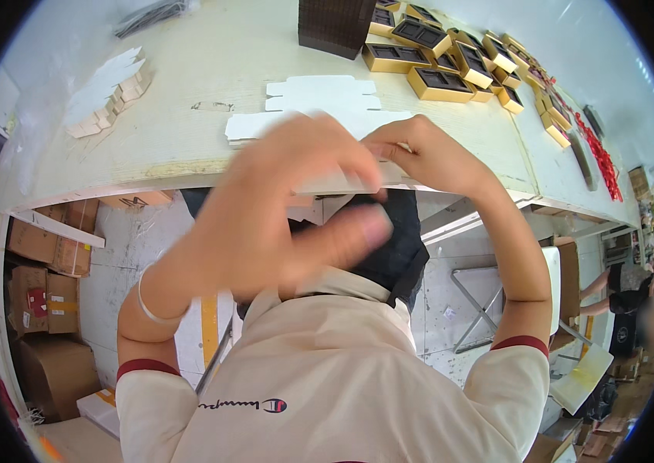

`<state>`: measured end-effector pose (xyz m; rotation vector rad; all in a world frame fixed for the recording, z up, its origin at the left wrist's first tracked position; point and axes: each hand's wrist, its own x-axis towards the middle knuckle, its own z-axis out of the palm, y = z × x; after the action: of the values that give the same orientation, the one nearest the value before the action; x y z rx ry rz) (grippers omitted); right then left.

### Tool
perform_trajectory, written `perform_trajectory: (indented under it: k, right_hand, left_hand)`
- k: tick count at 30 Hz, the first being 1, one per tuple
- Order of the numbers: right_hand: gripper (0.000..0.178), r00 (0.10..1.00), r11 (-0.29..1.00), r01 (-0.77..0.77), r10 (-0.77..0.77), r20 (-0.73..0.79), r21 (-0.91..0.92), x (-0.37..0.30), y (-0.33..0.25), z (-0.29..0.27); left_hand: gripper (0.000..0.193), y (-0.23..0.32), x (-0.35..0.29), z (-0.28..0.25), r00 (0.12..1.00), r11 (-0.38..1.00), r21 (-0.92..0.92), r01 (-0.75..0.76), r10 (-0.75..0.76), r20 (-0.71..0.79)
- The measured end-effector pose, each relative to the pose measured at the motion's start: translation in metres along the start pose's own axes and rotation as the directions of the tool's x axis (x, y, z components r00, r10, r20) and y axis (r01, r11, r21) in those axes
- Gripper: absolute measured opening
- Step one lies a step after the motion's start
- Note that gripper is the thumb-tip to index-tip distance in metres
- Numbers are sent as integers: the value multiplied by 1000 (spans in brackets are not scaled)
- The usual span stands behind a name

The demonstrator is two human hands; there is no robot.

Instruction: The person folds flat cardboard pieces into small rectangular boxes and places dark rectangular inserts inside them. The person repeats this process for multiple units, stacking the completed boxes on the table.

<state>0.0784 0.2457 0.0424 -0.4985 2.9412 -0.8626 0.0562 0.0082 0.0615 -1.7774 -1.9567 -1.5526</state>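
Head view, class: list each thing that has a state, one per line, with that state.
White card blank: flat, gripped by both hands.
Left hand: closed on the blank, blurred.
Right hand: pinching the blank's edge.
Flat white blanks: unfolded, on the table.
Gold boxes: open, dark inserts showing.

My long pale worktable (188, 139) carries flat white die-cut cardboard blanks (323, 96) at frame centre, stacked white folded cartons (107, 92) upper left, and gold-rimmed dark tray boxes (439, 77) upper right.

Gold boxes (450, 65) on table; brown cartons (42, 285) beneath.
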Motion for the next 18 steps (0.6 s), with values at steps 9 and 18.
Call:
perform_trajectory:
  k: [9, 18]
  right_hand:
    - [7, 971, 980, -13, 59, -230, 197, 6, 11, 18]
    - [18, 906, 895, 294, -373, -202, -336, -6, 17, 38]
  left_hand:
    - [16, -81, -5, 4, 848, 836, 159, 525, -529, -19]
    - [15, -97, -12, 12, 965, 702, 707, 85, -234, 116]
